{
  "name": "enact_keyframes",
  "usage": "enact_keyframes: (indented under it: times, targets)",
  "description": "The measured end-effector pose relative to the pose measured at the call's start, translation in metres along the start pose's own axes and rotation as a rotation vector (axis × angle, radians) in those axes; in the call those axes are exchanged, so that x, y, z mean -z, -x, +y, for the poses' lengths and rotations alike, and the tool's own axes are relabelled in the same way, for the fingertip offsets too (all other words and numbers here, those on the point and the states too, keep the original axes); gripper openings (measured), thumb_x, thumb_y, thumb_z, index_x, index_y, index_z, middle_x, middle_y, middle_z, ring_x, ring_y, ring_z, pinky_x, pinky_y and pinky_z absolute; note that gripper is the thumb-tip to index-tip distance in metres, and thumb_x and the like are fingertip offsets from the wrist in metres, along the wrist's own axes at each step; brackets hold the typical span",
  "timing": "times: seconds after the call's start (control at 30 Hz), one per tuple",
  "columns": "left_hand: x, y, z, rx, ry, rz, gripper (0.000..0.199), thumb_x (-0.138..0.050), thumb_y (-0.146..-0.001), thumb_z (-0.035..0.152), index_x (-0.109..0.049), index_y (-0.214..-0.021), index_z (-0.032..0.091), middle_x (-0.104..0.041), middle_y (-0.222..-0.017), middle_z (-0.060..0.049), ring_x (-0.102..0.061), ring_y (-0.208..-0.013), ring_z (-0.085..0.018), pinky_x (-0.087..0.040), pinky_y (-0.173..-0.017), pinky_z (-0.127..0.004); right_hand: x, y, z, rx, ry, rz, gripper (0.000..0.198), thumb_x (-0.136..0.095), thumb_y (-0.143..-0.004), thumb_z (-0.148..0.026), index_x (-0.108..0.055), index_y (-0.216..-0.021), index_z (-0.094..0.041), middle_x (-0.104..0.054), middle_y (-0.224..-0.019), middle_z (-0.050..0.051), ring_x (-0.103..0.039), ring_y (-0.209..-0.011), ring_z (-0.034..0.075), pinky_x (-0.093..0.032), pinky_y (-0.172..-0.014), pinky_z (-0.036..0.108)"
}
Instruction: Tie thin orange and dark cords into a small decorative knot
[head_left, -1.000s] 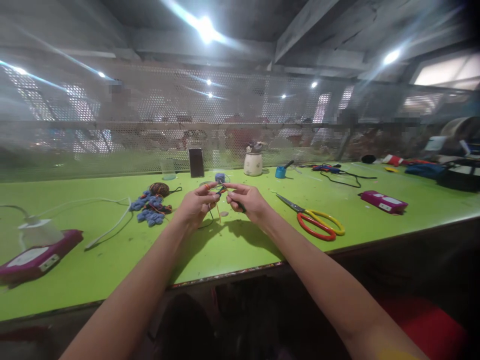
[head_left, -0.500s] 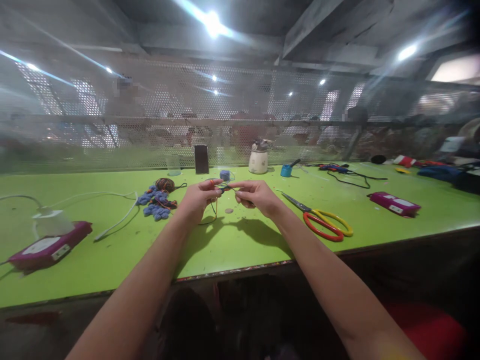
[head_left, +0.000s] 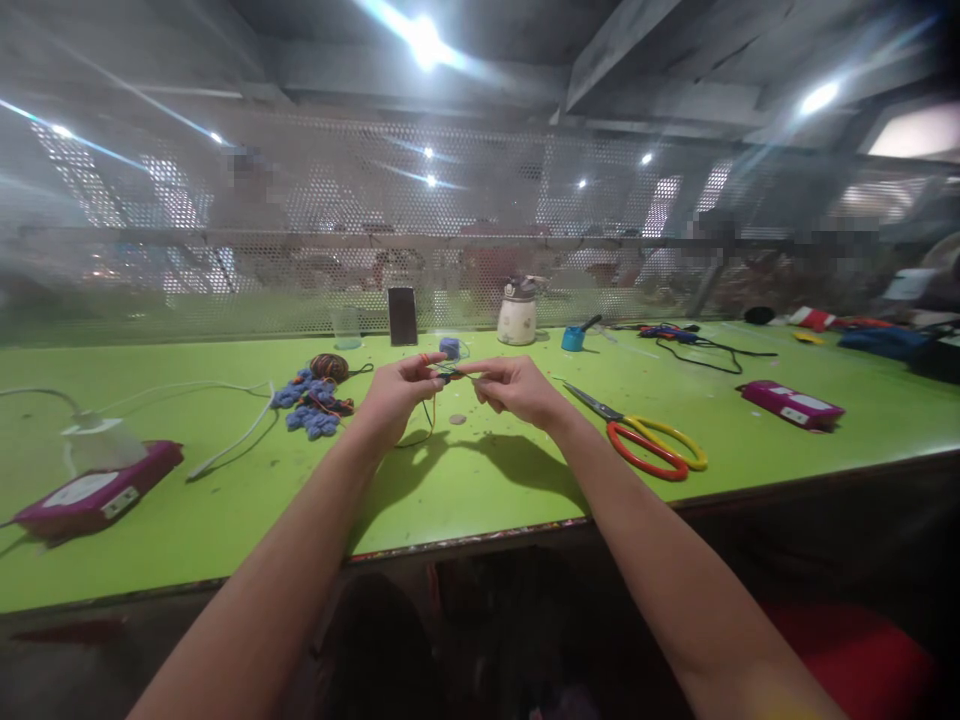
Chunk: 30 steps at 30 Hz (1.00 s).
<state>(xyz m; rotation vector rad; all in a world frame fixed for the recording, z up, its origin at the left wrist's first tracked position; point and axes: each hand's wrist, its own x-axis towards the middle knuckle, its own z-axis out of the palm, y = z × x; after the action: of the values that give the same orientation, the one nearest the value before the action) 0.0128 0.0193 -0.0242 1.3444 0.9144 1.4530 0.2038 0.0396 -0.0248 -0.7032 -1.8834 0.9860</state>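
My left hand [head_left: 396, 392] is closed in a pinch on a small dark piece of crochet work [head_left: 451, 376]. Orange yarn wraps its index finger, and a strand of yarn [head_left: 433, 420] hangs below in a loop. Facing it, my right hand [head_left: 517, 388] is closed around a thin crochet hook [head_left: 469, 374], mostly hidden by the fingers, its tip at the work. Just behind the hands sits a small blue yarn ball [head_left: 450, 348]. Left of them lie blue-purple crocheted pieces [head_left: 311, 405] and a brown multicoloured yarn ball [head_left: 328, 367].
Scissors [head_left: 637, 435] with red and yellow handles lie right of my right forearm. Purple power strips [head_left: 791, 405] rest at both sides, a white cable [head_left: 240, 445] at left. A phone [head_left: 403, 317], a bottle [head_left: 517, 315] and a blue pot [head_left: 573, 339] stand along the back mesh.
The fingers of my right hand have shifted slightly at the work, and the left index finger has lowered a little. Both hands stay in the same place over the table.
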Motion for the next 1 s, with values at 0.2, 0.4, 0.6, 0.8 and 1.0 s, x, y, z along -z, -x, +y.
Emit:
enact_keyframes:
  times: [0.2, 0.4, 0.6, 0.8, 1.0]
  targets:
    - [0.0012, 0.0003, 0.0007, 0.018, 0.011, -0.006, 0.031, -0.072, -0.059, 0.008, -0.075, -0.090, 0.011, -0.056, -0.062, 0.000, -0.047, -0.057, -0.010, -0.035, -0.059, -0.028, 0.0014, 0.0004, -0.0008, 0.009, 0.075, -0.016, 0.032, -0.057, -0.080, -0.016, -0.073, -0.108, -0.015, -0.054, -0.054, -0.004, -0.040, -0.042, 0.005, -0.032, -0.043, 0.021]
    - [0.0009, 0.0004, 0.0019, 0.023, 0.025, -0.038, 0.036, -0.072, -0.059, 0.007, -0.074, -0.095, 0.011, -0.055, -0.062, 0.001, -0.047, -0.057, -0.009, -0.034, -0.057, -0.026, 0.0019, 0.0007, -0.0020, 0.018, 0.110, -0.022, 0.032, -0.056, -0.082, -0.016, -0.072, -0.109, -0.014, -0.054, -0.053, -0.003, -0.040, -0.042, 0.006, -0.032, -0.043, 0.022]
    - [-0.0016, 0.0044, 0.0056, 0.035, 0.023, -0.060, 0.044, -0.075, -0.058, 0.008, -0.072, -0.102, 0.010, -0.060, -0.069, -0.001, -0.053, -0.063, -0.011, -0.038, -0.062, -0.026, 0.0024, 0.0001, 0.0007, 0.026, 0.114, -0.025, 0.033, -0.056, -0.081, -0.020, -0.072, -0.110, -0.014, -0.055, -0.055, -0.003, -0.041, -0.042, 0.006, -0.034, -0.043, 0.022]
    - [-0.0006, 0.0037, 0.0042, 0.033, 0.015, -0.069, 0.050, -0.076, -0.059, 0.008, -0.070, -0.108, 0.011, -0.061, -0.067, 0.000, -0.052, -0.061, -0.010, -0.036, -0.060, -0.026, 0.0028, 0.0001, 0.0008, 0.019, 0.108, -0.020, 0.034, -0.056, -0.081, -0.020, -0.072, -0.110, -0.014, -0.053, -0.054, -0.004, -0.039, -0.042, 0.006, -0.032, -0.043, 0.021]
    - [-0.0012, 0.0030, 0.0030, 0.018, -0.003, -0.069, 0.049, -0.075, -0.060, 0.008, -0.071, -0.108, 0.011, -0.061, -0.068, 0.000, -0.053, -0.063, -0.011, -0.037, -0.063, -0.027, 0.0034, 0.0012, -0.0010, 0.029, 0.103, -0.028, 0.034, -0.055, -0.081, -0.020, -0.072, -0.110, -0.013, -0.053, -0.055, -0.004, -0.040, -0.042, 0.006, -0.033, -0.043, 0.022]
